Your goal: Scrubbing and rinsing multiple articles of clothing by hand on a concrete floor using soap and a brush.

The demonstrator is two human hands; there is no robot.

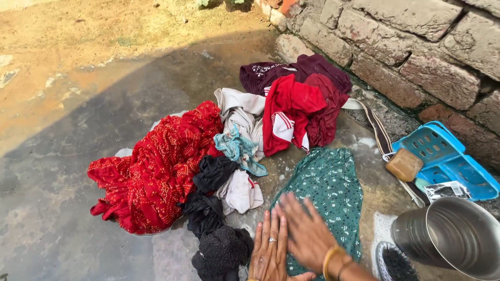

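Step in hand, as judged from this view: you are pressing and rubbing the green patterned cloth (325,198) flat against the wet stone floor (47,208), at its lower left edge.

Working from left to right:

- The large red printed cloth (156,166) lies heaped on the floor, well apart from your hands.
- The black garments (211,208) sit just beside it, running down toward your left hand.
- Your left hand (270,250) lies palm down, fingers straight and close together, at the near edge of the green patterned cloth. The grip holds nothing; it presses flat.
- Your right hand (307,234) overlaps the left and rests on the cloth, fingers extended. It is blurred, which suggests a sweeping stroke. It pinches nothing either.
- The green patterned cloth extends up and to the right from under both hands.
- The brown soap bar (404,164) rests near the blue plastic basket (448,158); the steel pot (453,237) stands at lower right.

The next move probably calls for even palm pressure along the cloth, away from you.
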